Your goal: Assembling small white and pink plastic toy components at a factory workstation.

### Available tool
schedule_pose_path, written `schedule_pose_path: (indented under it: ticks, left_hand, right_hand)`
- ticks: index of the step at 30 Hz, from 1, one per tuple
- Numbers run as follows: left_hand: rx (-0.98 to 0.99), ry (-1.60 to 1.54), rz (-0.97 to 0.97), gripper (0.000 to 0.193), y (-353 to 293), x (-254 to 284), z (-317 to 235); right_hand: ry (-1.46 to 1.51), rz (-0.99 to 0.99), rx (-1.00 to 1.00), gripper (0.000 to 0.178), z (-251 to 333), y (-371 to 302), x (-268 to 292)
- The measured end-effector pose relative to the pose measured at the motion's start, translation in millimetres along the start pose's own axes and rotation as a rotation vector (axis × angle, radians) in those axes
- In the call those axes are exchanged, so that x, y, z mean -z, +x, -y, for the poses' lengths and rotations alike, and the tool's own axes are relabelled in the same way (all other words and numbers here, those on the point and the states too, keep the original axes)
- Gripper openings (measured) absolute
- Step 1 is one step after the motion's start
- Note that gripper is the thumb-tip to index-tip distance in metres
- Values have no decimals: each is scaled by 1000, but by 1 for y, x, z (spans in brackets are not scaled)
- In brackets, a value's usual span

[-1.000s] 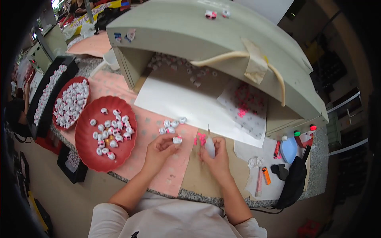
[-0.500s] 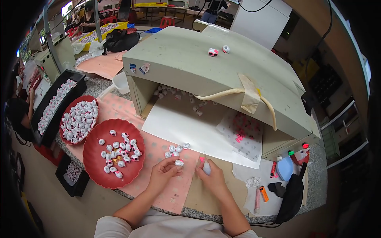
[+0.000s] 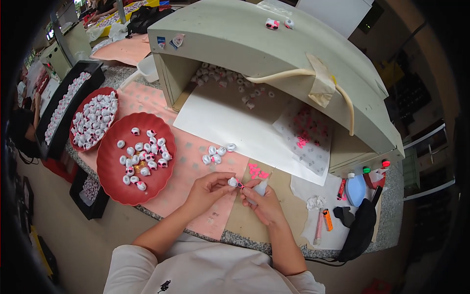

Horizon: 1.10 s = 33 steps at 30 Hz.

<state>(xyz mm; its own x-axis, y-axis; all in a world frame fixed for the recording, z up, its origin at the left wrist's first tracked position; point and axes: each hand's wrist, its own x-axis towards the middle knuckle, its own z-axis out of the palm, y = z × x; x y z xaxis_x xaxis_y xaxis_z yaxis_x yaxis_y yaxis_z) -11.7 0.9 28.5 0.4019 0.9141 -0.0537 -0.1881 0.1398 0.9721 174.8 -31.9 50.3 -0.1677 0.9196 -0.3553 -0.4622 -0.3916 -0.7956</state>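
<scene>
Between the thumb and fingers of my left hand [image 3: 208, 192] is a small white animal-head figure [image 3: 232, 181]. My right hand [image 3: 267, 205] is closed on a small translucent squeeze bottle [image 3: 257, 191] with a thin tip pointing up and away. Its thumb and fingertip also pinch a tiny pink glasses-shaped piece [image 3: 241, 185] against the front of the head. Just beyond my right hand, several loose pink pieces [image 3: 255, 170] lie on brown paper [image 3: 252, 220]. A few more white heads [image 3: 212, 150] sit on the pink sheet [image 3: 188, 147] beyond my left hand.
Left of my hands are a scalloped red tray [image 3: 112, 181] and a fuller red bowl [image 3: 74, 122], both with white heads. A grey hooded box [image 3: 225, 39] stands ahead, white paper [image 3: 205, 122] inside. At right lie an orange lighter [image 3: 327, 220], a blue dish [image 3: 355, 190] and a black cloth [image 3: 357, 237].
My right hand has picked up a pink piece and brought it against the white head in my left hand. The hands are closer together. The whole view has shifted downward.
</scene>
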Motion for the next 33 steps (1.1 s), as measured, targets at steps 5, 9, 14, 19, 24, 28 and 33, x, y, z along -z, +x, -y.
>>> schedule_pose_path:
  ticks: [5,9,14,19,24,28,33]
  left_hand:
    - [-54,46,-4,33,-3,-4,2]
    - [-75,65,26,33,-1,-4,3]
    - [-70,75,50,32,1,-5,2]
    - [-100,120,68,33,3,-5,4]
    - [-149,109,75,34,7,-10,6]
    - [-154,101,83,31,13,-12,10]
    - [26,-84,89,26,17,-21,8]
  right_hand:
    - [-57,0,-29,11,-6,0,3]
    - [-104,6,-17,11,-8,3,4]
    - [-129,-13,-15,9,-11,6,7]
    - [-122,-5,-19,9,-10,9,12]
    - [-218,-27,29,10,-9,11,17]
    - [-237,-41,52,11,-9,10,20]
    - [-244,-109,178,18,1,7,15]
